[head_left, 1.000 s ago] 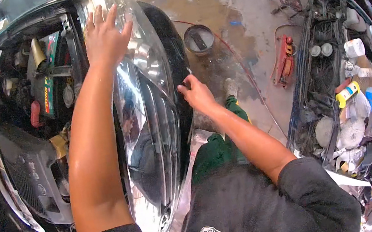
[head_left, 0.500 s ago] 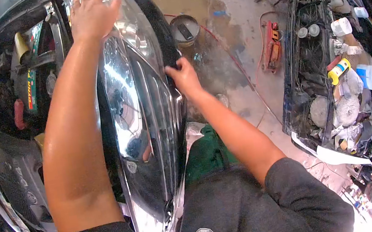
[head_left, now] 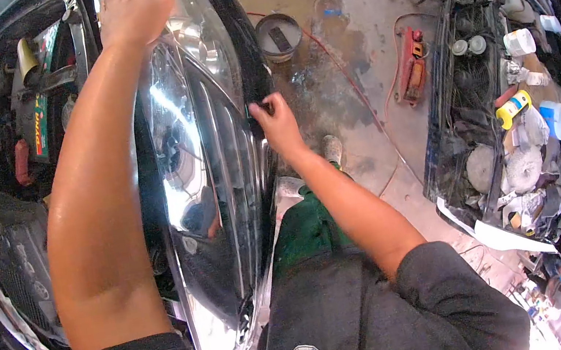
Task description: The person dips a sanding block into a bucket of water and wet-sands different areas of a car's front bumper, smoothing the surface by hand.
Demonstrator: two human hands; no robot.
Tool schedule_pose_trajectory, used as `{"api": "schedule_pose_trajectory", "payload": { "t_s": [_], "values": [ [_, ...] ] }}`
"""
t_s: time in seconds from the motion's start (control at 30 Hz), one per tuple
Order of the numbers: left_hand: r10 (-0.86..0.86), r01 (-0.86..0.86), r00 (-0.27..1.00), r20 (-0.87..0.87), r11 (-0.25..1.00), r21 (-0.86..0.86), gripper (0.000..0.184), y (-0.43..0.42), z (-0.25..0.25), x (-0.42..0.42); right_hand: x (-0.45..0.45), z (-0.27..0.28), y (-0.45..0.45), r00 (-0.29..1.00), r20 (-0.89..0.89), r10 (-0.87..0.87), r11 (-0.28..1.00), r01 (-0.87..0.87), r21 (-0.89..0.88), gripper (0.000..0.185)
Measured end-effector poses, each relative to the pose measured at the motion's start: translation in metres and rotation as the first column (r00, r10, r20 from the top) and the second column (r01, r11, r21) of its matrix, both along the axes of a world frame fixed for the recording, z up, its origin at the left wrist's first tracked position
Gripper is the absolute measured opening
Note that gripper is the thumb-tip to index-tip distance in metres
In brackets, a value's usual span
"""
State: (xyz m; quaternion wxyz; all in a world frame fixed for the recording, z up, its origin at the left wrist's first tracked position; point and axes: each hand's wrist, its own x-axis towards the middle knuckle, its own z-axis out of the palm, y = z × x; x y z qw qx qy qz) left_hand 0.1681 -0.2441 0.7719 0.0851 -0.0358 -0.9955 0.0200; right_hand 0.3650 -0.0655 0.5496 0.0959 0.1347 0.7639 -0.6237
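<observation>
In the head view, my left hand [head_left: 136, 10] lies with fingers spread at the far end of a car's front, its palm by the top of the clear headlight [head_left: 204, 36]. The glossy grille and bumper section [head_left: 183, 169] runs down below it, carrying bright reflections. My right hand [head_left: 277, 123] is at the outer edge of the black bumper [head_left: 244, 40], fingers curled and thumb towards the car. Something dark shows between thumb and fingers, too small to make out.
Left is the open engine bay [head_left: 7, 183]. A bucket [head_left: 279, 38] with a dark block across it and a red floor jack [head_left: 412, 68] stand on the wet floor. A second car front part [head_left: 462, 85] at right bears bottles, pads and crumpled paper. A hose [head_left: 345, 71] crosses the floor.
The view has shifted slightly, and a shoe now shows beyond my right forearm. My left hand sits a little further up and left in view; my right hand stays at the bumper edge.
</observation>
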Motion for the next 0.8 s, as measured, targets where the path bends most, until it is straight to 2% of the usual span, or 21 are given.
{"api": "schedule_pose_trajectory", "payload": {
  "t_s": [0.03, 0.1, 0.13, 0.17, 0.2, 0.27, 0.4, 0.47, 0.53, 0.57, 0.6, 0.67, 0.8],
  "values": [
    [0.007, -0.007, 1.0, -0.002, 1.0, 0.001, 0.068, 0.0, -0.001, 0.001, 0.015, -0.003, 0.005, 0.998, 0.059, 0.037, 0.998, -0.034, -0.05, 0.044],
    [0.019, -0.019, 1.0, -0.005, 1.0, 0.004, 0.067, 0.0, -0.001, 0.001, 0.029, 0.004, 0.02, 0.987, 0.066, 0.145, 0.987, -0.149, 0.062, 0.045],
    [-0.036, 0.037, 0.999, 0.023, 0.999, -0.032, 0.067, -0.002, 0.0, -0.001, 0.03, 0.007, 0.027, 0.976, 0.07, 0.204, 0.97, -0.211, 0.118, 0.046],
    [-0.088, 0.092, 0.995, 0.055, 0.993, -0.067, 0.067, -0.005, 0.001, -0.002, 0.03, 0.012, 0.031, 0.972, -0.012, 0.234, 0.962, -0.23, 0.149, 0.041],
    [-0.136, 0.145, 0.987, 0.091, 0.984, -0.101, 0.067, -0.008, 0.0, -0.003, 0.029, 0.015, 0.032, 0.968, -0.095, 0.232, 0.958, -0.211, 0.194, 0.037],
    [-0.041, 0.044, 0.998, 0.05, 0.997, -0.062, 0.066, -0.005, -0.001, -0.002, 0.027, 0.019, 0.032, 0.939, -0.254, 0.232, 0.949, -0.161, 0.272, 0.03],
    [0.084, -0.084, 0.996, -0.02, 0.996, 0.023, 0.067, 0.013, 0.004, 0.007, 0.019, 0.006, 0.014, 0.874, -0.448, 0.187, 0.953, -0.05, 0.299, 0.025],
    [0.09, -0.09, 0.995, 0.034, 0.996, -0.005, 0.067, 0.018, 0.009, 0.007, 0.026, -0.004, 0.009, 0.854, -0.493, 0.168, 0.947, -0.001, 0.321, 0.026],
    [0.1, -0.099, 0.995, 0.011, 0.993, -0.061, 0.066, 0.013, 0.002, 0.002, 0.042, -0.025, 0.01, 0.842, -0.518, 0.152, 0.963, -0.007, 0.271, 0.028],
    [0.045, -0.016, 0.994, 0.096, 0.959, -0.282, 0.065, 0.012, 0.006, -0.003, 0.048, -0.028, 0.011, 0.838, -0.528, 0.137, 0.969, -0.002, 0.248, 0.029],
    [0.123, -0.121, 0.992, 0.037, 0.991, -0.064, 0.066, 0.015, 0.005, -0.001, 0.048, -0.031, 0.008, 0.83, -0.548, 0.107, 0.971, 0.031, 0.236, 0.03],
    [0.155, -0.153, 0.986, 0.054, 0.987, -0.042, 0.067, 0.023, 0.005, 0.005, 0.042, -0.033, 0.002, 0.801, -0.596, 0.053, 0.973, 0.092, 0.21, 0.031],
    [0.133, -0.126, 0.987, 0.091, 0.989, -0.077, 0.068, 0.013, 0.004, -0.002, 0.048, -0.031, -0.001, 0.838, -0.546, 0.001, 0.976, 0.117, 0.181, 0.032]
  ]
}}
